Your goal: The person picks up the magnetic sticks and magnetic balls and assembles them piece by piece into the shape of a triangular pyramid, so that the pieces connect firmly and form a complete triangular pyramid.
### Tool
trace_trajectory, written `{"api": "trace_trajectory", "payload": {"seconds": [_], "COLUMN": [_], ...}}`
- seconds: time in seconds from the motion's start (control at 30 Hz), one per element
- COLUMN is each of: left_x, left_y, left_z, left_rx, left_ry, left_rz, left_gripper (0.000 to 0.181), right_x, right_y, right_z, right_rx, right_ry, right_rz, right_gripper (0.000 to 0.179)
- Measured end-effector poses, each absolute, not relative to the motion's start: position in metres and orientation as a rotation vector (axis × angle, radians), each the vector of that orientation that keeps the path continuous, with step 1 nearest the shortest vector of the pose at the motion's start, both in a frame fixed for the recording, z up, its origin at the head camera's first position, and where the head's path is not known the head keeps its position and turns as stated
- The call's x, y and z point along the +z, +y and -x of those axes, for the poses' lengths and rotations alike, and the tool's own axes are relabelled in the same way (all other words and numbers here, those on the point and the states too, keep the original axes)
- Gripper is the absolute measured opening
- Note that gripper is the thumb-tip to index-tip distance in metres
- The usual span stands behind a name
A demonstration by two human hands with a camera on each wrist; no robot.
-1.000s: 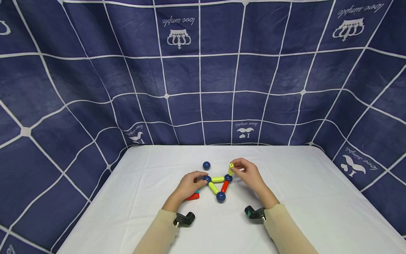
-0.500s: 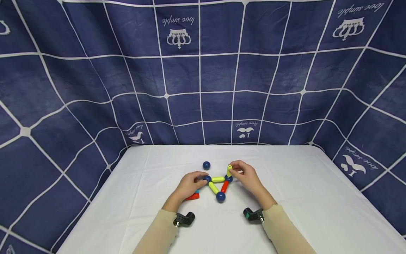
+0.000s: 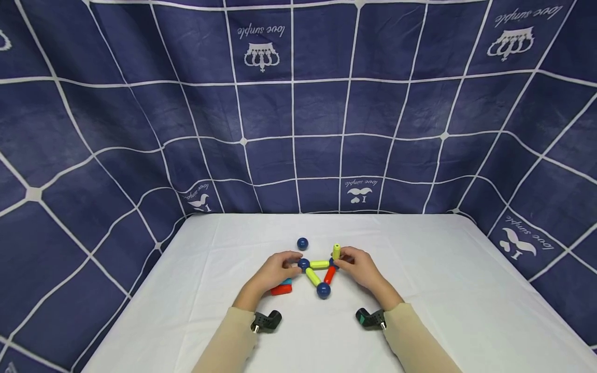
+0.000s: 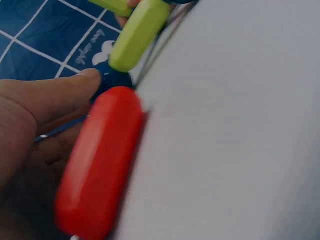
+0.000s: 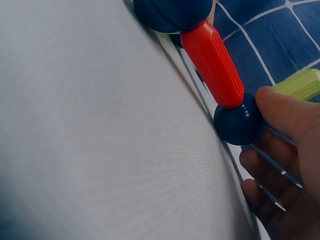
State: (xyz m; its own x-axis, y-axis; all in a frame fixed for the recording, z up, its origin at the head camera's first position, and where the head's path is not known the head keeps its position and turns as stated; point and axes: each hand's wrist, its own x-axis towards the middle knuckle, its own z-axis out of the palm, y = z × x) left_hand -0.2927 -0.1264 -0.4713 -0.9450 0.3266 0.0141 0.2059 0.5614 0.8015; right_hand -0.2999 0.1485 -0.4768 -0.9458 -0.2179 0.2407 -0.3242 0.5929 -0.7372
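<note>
Centrally on white cloth (image 3: 322, 336): left ball (image 3: 303, 264), right ball (image 5: 235, 126) and near ball (image 3: 323, 290), all blue, joined in triangle by far rod (image 3: 319, 264) and side rod (image 3: 313, 277), both yellow-green, and red rod (image 3: 329, 275). Left hand (image 3: 275, 271): thumb and fingers clamped on left ball. Right hand (image 3: 363, 266): thumb and fingers clamped on right ball, beside foot of upright rod (image 3: 336, 252), yellow-green, standing on same ball. Loose ball (image 3: 302, 243), blue, farther back, apart. Second red rod (image 3: 281, 290) and light-blue rod (image 3: 286, 282) just beside left hand. Dark blue curtain (image 3: 322, 109) behind.
</note>
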Motion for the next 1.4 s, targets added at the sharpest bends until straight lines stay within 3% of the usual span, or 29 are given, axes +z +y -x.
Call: {"api": "trace_trajectory", "payload": {"seconds": [0.63, 0.83, 1.4], "left_x": [-0.450, -0.450, -0.445], "left_y": [-0.169, -0.169, -0.157], "left_z": [0.291, 0.291, 0.285], "left_rx": [1.188, 1.118, 1.042], "left_ry": [2.530, 2.516, 2.619], "left_rz": [-0.608, -0.642, -0.568], "left_gripper": [0.026, 0.013, 0.007], "right_x": [-0.480, -0.483, -0.485], "right_y": [0.150, 0.150, 0.150], "right_z": [0.302, 0.301, 0.300], "right_rx": [1.313, 1.323, 1.340], "right_ry": [-2.668, -2.661, -2.671], "right_rz": [-0.424, -0.398, -0.404], "right_gripper": [0.019, 0.019, 0.019]}}
